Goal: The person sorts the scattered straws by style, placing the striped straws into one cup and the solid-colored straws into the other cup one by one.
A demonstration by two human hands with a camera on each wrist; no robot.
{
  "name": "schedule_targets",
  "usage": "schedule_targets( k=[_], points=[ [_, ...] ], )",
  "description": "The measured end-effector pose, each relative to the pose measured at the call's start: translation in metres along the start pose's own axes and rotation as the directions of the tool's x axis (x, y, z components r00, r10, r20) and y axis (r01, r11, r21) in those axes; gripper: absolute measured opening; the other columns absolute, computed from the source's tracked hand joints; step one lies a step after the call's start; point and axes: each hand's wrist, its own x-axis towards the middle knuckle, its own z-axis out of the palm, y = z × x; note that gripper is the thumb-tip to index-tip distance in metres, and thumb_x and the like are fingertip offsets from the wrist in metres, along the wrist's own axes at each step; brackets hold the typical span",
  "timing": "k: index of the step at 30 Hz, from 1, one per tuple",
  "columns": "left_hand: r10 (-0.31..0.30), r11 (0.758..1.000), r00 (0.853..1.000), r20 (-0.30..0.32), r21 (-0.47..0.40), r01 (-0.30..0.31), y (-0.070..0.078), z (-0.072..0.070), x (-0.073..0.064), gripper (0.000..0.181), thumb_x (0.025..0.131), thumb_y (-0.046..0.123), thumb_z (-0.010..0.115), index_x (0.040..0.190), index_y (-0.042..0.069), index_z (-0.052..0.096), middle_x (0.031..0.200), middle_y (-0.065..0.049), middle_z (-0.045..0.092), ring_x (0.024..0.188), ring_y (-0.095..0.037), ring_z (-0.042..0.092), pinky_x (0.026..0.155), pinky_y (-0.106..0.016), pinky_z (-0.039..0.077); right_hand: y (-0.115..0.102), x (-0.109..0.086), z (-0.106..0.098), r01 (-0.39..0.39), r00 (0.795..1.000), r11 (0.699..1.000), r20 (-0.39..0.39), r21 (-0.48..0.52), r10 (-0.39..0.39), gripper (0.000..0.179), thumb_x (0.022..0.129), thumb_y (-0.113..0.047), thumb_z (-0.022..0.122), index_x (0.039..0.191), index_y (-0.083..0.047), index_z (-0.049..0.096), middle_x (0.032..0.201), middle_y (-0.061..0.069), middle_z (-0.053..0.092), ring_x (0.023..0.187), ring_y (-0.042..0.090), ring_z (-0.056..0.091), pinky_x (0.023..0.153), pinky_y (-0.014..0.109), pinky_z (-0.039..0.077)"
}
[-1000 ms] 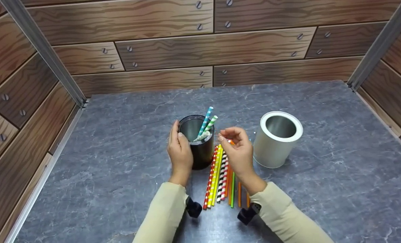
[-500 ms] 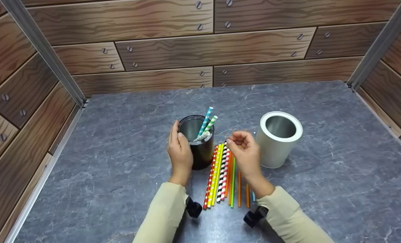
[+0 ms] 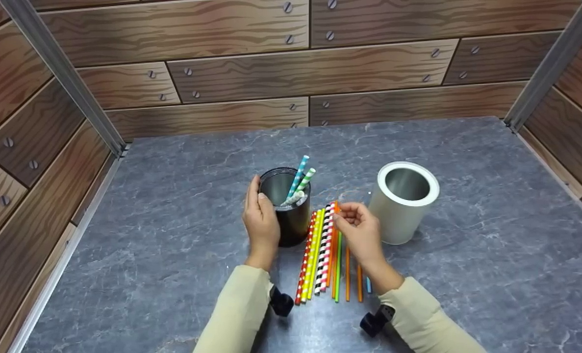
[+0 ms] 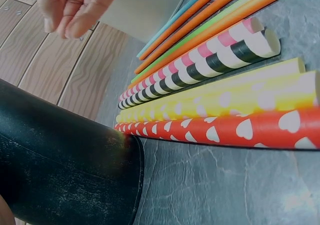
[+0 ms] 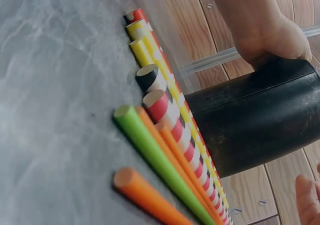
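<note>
Right hand drifts from black cup over loose straws

HEAD VIEW: The right hand has slid right and nearer the lower edge over the past second, its fingers loosely bent and nothing visible in them. The shift suggests attention is now on the straws, side by side at lower centre on the bench. The left hand stays curved against the black cup, where a blue dotted straw and a green striped straw lean. A white can stands right of centre.

LEFT WRIST VIEW: At upper left, the right hand appears clear of the straws. A heart-printed red straw runs across the middle right.

RIGHT WRIST VIEW: The left hand clasps the black cup at upper right. No brand, label or writing is readable in any view.
</note>
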Motion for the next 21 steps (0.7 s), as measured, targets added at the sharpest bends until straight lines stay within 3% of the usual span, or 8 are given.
schedule_targets(
  k=[11,21],
  points=[
    [-0.002,1.0,1.0,0.001,0.002,0.002,-0.002,0.0,0.0,0.042,0.095,0.009,0.035,0.135,-0.002,0.044,0.138,-0.016,0.046,0.129,-0.028,0.04,0.107,-0.041,0.031,0.013,0.003,-0.001,-0.117,0.99,0.981,0.062,-0.157,0.128,0.028,0.077,-0.003,0.069,0.099,0.011,0.06,0.074,0.007,0.063,0.062,0.004,0.054,0.057,0.016,0.045],
    [0.003,1.0,1.0,-0.007,-0.001,-0.003,-0.001,0.001,0.0,0.042,0.095,0.008,0.035,0.134,-0.003,0.045,0.137,-0.016,0.047,0.129,-0.027,0.041,0.106,-0.041,0.032,0.024,0.006,-0.005,-0.207,0.961,0.923,0.109,-0.324,0.254,0.039,0.076,-0.015,0.074,0.104,0.008,0.062,0.083,0.012,0.063,0.069,0.012,0.056,0.06,0.022,0.046]
  ],
)
